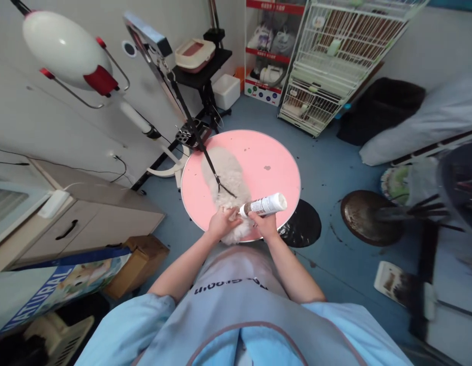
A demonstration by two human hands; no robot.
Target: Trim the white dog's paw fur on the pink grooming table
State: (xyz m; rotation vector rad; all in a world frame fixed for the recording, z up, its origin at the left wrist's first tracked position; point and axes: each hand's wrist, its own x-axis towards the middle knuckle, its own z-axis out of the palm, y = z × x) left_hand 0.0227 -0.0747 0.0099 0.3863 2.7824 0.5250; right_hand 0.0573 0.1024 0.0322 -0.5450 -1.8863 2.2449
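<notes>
A fluffy white dog [230, 175] is on a round pink grooming table [274, 152], its head end nearest me. A black strap [196, 132] runs down from the overhead arm to a loop at its neck. My left hand [222, 223] is closed on the fur at the dog's head. My right hand [267, 226] grips a white bottle [268, 204] with a printed label. The bottle lies tilted over, its narrow end against or just above the fur beside my left fingers. Its exact contact there is hidden.
A white-and-red dryer [68, 51] hangs at upper left. A tool holder [190, 133] is beside the table's far left edge. White wire cages [323, 71] stand behind. A round-based stool [369, 216] is to the right, a wooden cabinet [87, 218] to the left.
</notes>
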